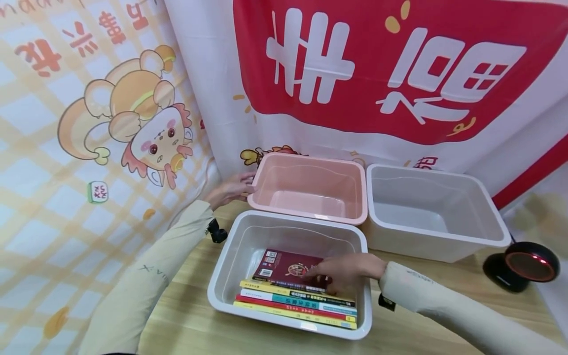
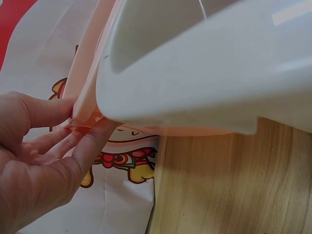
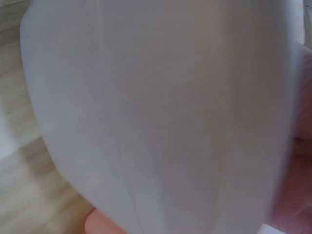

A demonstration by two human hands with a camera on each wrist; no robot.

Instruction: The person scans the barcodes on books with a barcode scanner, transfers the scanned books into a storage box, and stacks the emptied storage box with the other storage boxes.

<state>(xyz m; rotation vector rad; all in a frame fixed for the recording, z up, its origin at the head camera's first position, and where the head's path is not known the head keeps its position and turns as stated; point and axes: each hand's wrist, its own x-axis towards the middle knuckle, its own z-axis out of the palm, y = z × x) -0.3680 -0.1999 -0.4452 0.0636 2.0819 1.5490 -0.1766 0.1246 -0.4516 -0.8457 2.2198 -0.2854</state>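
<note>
In the head view my left hand (image 1: 231, 190) is at the left end of the pink bin (image 1: 306, 217). The left wrist view shows this hand (image 2: 53, 156) pinching the pink rim (image 2: 85, 105), thumb above and fingers below. My right hand (image 1: 343, 271) reaches over the right wall of the front white bin (image 1: 226, 266) and grips a dark red book (image 1: 284, 264) near its right end, index finger along the cover. Several books (image 1: 297, 305) stand in a row in front of it, spines up. Behind the bin wall (image 3: 161, 117), the right wrist view leaves most of that hand hidden.
Right of the pink bin stands another whitish bin (image 1: 437, 231) with nothing visible inside. A black round device with a red glow (image 1: 530, 261) is at the right on the wooden table (image 1: 186, 305). Printed cloths (image 1: 213, 98) hang behind and at the left.
</note>
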